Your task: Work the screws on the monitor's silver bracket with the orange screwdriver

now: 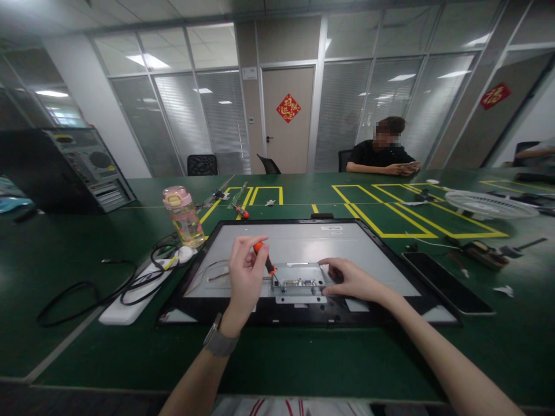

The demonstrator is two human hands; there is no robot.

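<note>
Green tabletop [303,358] fills the office room. The left hand [245,277] is closed around an orange screwdriver [265,259], its tip down on the metal plate [299,283] in the middle of the monitor [381,254]. The right hand [353,280] rests loose on the plate's right edge, holding nothing. A pink bottle [184,216] stands left of the monitor.

The bottle [184,216] stands left of the monitor [303,240] (phone [446,283] right).

Hidden in left hand [245,278]: screwdriver [266,260] handle; tip too small.
</note>
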